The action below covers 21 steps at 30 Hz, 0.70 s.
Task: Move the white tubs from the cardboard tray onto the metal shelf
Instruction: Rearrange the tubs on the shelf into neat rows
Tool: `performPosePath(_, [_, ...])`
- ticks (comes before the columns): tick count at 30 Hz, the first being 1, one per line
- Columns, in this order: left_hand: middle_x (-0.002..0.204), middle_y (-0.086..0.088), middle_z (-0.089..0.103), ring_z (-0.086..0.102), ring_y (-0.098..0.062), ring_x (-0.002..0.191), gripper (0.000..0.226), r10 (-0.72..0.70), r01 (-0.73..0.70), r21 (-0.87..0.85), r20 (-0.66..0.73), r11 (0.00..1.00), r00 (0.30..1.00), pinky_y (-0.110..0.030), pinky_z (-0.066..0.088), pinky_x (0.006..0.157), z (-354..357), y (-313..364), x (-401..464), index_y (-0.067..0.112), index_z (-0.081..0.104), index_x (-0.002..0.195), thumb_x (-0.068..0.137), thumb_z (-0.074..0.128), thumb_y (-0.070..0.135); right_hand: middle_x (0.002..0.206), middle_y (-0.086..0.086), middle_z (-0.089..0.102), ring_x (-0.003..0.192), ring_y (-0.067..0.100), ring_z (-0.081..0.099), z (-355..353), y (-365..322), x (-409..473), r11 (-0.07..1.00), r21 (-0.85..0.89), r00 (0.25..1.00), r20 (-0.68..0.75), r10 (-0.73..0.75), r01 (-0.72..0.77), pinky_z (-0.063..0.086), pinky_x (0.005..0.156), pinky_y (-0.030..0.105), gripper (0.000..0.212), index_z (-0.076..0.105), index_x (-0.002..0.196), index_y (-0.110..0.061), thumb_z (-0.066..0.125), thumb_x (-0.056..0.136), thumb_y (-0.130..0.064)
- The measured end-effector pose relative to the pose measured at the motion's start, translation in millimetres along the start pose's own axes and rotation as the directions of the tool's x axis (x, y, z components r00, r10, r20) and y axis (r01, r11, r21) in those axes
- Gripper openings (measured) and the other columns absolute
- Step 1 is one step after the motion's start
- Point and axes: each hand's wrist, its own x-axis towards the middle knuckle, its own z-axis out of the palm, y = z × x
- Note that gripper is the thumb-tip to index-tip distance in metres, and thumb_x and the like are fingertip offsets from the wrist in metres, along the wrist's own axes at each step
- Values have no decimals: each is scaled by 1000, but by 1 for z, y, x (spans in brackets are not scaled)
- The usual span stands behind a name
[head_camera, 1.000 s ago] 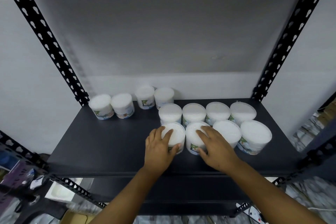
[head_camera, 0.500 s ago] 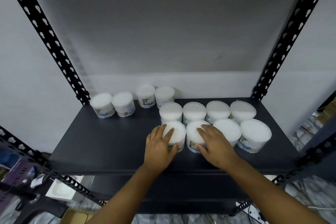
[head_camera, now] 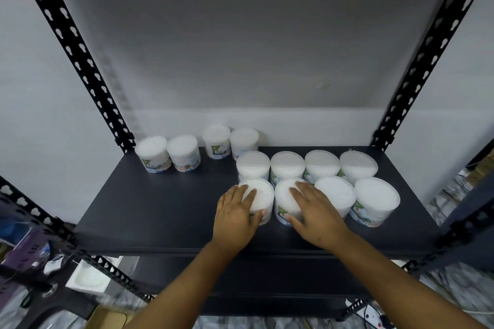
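Both hands are resting on two front-row white tubs on the metal shelf [head_camera: 160,211].

The left hand [head_camera: 235,215] is lying over the lid of the front-left tub [head_camera: 263,196], fingers spread across the top and thumb curling round its near side. The right hand [head_camera: 316,215] is covering the neighbouring tub [head_camera: 284,200] the same way, thumb hooking against its wall. These two are sitting touching each other, with two more tubs [head_camera: 335,193] to their right and a back row of four [head_camera: 287,165] just behind. Four smaller tubs [head_camera: 183,152] are standing near the rear left post [head_camera: 83,67], against the wall.
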Motion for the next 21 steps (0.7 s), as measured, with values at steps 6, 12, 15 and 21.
performPosePath(6, [129, -9, 59, 54, -33, 119, 57, -10, 10, -9, 0, 1000, 1000, -48, 43, 97, -3, 0, -2, 14, 63, 119, 81, 44, 53, 147, 10, 37, 137, 27, 32, -4, -1, 2, 1000, -15, 1000, 1, 2, -2, 21, 114, 34, 62, 39, 141, -11, 53, 90, -44])
performPosePath(12, [140, -5, 50, 41, -30, 133, 60, -1, 2, -39, 42, 999, 999, -46, 30, 109, -2, -5, -2, 19, 56, 131, 86, 38, 55, 152, 10, 30, 140, 26, 26, -2, -1, 1, 1000, -22, 1000, 21, -3, 4, 15, 116, 31, 61, 34, 144, -11, 50, 93, -40])
performPosePath(15, [143, -5, 47, 38, -30, 135, 62, 11, -10, -43, 35, 999, 999, -45, 27, 110, -3, -5, -3, 19, 54, 132, 83, 38, 53, 151, 8, 31, 139, 23, 27, -4, -1, 3, 1000, -22, 1000, 15, 6, -6, 16, 114, 30, 61, 34, 143, -13, 51, 92, -41])
performPosePath(21, [126, -7, 61, 55, -32, 118, 54, 2, -2, -20, 30, 1000, 1000, -48, 43, 97, -3, -3, -1, 18, 64, 120, 84, 42, 54, 154, 9, 23, 143, 25, 19, -2, -2, 1, 1000, -21, 999, 44, -8, 9, 10, 117, 32, 62, 29, 146, -13, 48, 92, -40])
